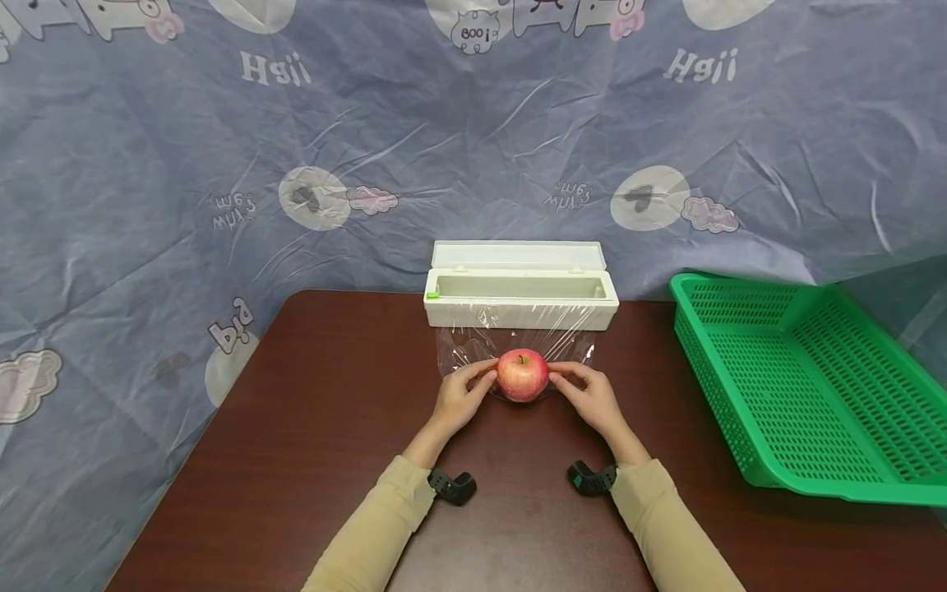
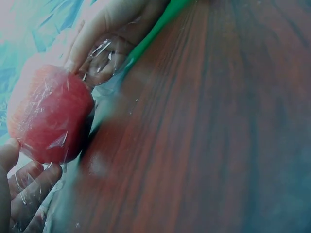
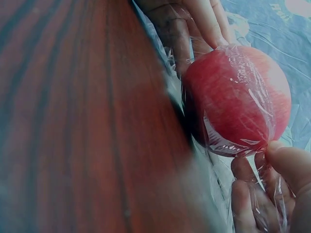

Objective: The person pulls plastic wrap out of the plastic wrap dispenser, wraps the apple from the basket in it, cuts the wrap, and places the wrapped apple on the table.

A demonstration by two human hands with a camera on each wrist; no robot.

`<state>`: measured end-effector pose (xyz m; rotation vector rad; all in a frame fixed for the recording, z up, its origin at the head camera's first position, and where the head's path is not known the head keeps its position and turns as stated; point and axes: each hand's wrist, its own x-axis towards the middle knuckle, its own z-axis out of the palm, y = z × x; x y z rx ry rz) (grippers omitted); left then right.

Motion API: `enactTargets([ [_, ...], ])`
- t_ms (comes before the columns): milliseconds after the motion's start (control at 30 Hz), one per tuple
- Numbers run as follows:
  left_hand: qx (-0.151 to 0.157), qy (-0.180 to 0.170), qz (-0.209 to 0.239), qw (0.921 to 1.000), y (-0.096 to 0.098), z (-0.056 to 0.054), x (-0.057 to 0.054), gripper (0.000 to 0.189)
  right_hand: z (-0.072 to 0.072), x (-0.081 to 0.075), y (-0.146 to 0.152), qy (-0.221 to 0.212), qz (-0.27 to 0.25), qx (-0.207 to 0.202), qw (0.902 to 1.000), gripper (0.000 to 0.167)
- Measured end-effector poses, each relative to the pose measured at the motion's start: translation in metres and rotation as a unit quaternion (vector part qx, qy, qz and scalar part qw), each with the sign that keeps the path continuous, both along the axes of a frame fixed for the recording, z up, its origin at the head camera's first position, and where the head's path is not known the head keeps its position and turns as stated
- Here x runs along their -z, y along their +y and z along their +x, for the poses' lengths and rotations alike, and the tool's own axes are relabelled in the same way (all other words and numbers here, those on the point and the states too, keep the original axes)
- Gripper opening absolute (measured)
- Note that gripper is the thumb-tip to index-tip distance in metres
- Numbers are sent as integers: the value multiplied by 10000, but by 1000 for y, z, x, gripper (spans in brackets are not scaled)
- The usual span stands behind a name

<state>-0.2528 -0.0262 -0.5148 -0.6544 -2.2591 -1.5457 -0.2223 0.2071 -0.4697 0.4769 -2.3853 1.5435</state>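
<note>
A red apple [image 1: 522, 376] sits on a sheet of clear plastic wrap [image 1: 460, 344] that stretches from a white wrap dispenser box [image 1: 448, 316] behind it. In the right wrist view, film is drawn over the apple's [image 3: 233, 97] near side in shiny creases. My left hand [image 1: 456, 400] is at the apple's left side, pinching the plastic wrap between thumb and fingers. On the opposite side my right hand [image 1: 594, 400] pinches the film too, its thumb right against the fruit in the right wrist view. The dispenser's lid [image 1: 518, 255] stands raised.
A green plastic basket [image 1: 721, 403] stands on the right side of the dark brown table [image 1: 296, 460]. Behind the table hangs a blue-grey printed cloth [image 1: 473, 123]. Each wrist wears a black band [image 1: 453, 487].
</note>
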Motion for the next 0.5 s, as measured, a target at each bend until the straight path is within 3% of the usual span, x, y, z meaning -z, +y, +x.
enactTargets([
  [500,-103,-248,71,9996,3,-7,-1,27,-11,2,-1,-334,-286,-55,9990,21],
])
